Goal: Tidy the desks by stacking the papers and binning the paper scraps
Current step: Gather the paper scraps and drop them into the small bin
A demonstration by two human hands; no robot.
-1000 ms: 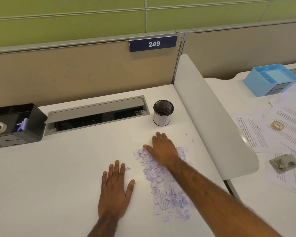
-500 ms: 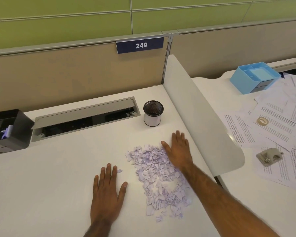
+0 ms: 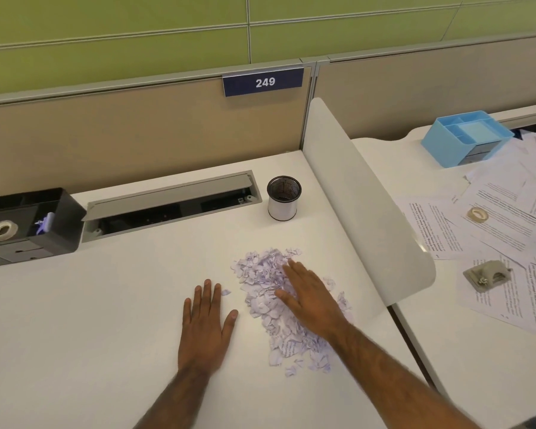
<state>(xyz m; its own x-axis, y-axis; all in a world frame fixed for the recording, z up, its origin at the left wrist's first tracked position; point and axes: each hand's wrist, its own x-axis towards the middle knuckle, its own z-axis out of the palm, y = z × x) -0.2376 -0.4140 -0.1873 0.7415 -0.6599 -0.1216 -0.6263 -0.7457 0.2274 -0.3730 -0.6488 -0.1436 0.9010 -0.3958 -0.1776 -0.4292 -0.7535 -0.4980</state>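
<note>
Head view. Mesh pen cup [image 3: 283, 198]: nothing visible inside. Black organizer [image 3: 28, 224]: one tape roll [image 3: 1, 230]. Blue organizer [image 3: 466, 137] on neighbouring desk beside loose papers [image 3: 505, 209].

Paper scraps [image 3: 270, 292]: one pile, white desk [image 3: 90, 305]. Left hand [image 3: 206, 323] flat, fingers spread, beside pile. Right hand [image 3: 311, 300] flat on pile, gripping nothing.

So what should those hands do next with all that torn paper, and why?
Probably sweep the right hand toward the left hand, bunching the paper scraps between the two palms. The scraps lie spread in a loose heap on the desk, the right hand rests flat on top of them, and the left lies flat just beside the heap, like a wall. Neither hand holds anything.
</note>
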